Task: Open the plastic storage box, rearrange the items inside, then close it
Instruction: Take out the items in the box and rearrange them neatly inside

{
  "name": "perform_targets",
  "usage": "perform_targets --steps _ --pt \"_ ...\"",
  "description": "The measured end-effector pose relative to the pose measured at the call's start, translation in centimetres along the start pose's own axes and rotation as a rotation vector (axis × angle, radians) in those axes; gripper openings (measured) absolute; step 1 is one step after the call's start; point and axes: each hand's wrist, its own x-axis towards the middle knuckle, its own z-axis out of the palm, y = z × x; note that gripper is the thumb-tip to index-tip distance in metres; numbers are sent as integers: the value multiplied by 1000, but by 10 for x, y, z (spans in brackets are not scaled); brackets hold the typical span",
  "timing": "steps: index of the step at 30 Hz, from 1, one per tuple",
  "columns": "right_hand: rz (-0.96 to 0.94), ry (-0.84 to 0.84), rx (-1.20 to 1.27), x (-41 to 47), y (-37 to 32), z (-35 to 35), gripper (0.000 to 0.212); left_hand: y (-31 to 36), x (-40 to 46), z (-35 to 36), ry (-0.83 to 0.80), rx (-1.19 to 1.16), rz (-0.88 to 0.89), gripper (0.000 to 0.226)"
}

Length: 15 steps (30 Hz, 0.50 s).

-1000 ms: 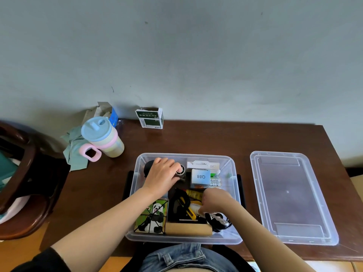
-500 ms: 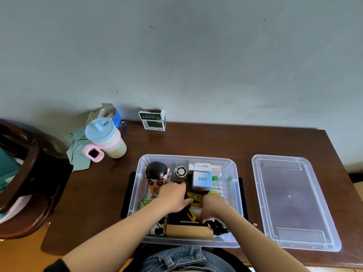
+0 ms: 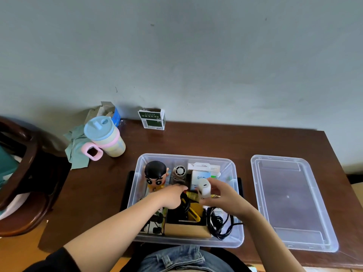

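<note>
The clear plastic storage box [image 3: 137, 177] stands open on the table in front of me. Its clear lid [image 3: 290, 203] lies flat to the right. Inside are a black-haired cartoon figure [image 3: 156, 174], a small round fan [image 3: 180, 170], a white carton [image 3: 200, 176], a yellow cutter [image 3: 193, 212], a wooden block [image 3: 186, 230], a panda-print box [image 3: 155, 222] and a coiled black cable [image 3: 219, 222]. My right hand [image 3: 222, 195] holds a small white charger [image 3: 204, 188] up above the box's middle. My left hand [image 3: 172, 195] reaches down among the items, fingers extended toward the centre.
A pastel cup with a blue lid and pink handle [image 3: 104, 138] stands at the back left beside a green cloth [image 3: 75, 150]. A green-and-white carton [image 3: 152, 118] sits against the wall. A dark wooden chair [image 3: 21, 173] is left of the table [image 3: 196, 142].
My right hand has lifted the white charger out of the items. My left hand moved from the figure at the back left down toward the box's middle, uncovering the figure.
</note>
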Motion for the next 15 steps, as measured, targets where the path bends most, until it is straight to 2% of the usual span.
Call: perform_targets --steps 6,10,15 --pt "-85 193 204 -9 9 -10 28 4 6 1 -87 41 7 64" --pt "-114 249 357 -9 11 -13 27 0 5 -2 -125 41 45 64" --pt "-89 318 538 -5 8 -14 20 2 2 5 -67 135 54 54"
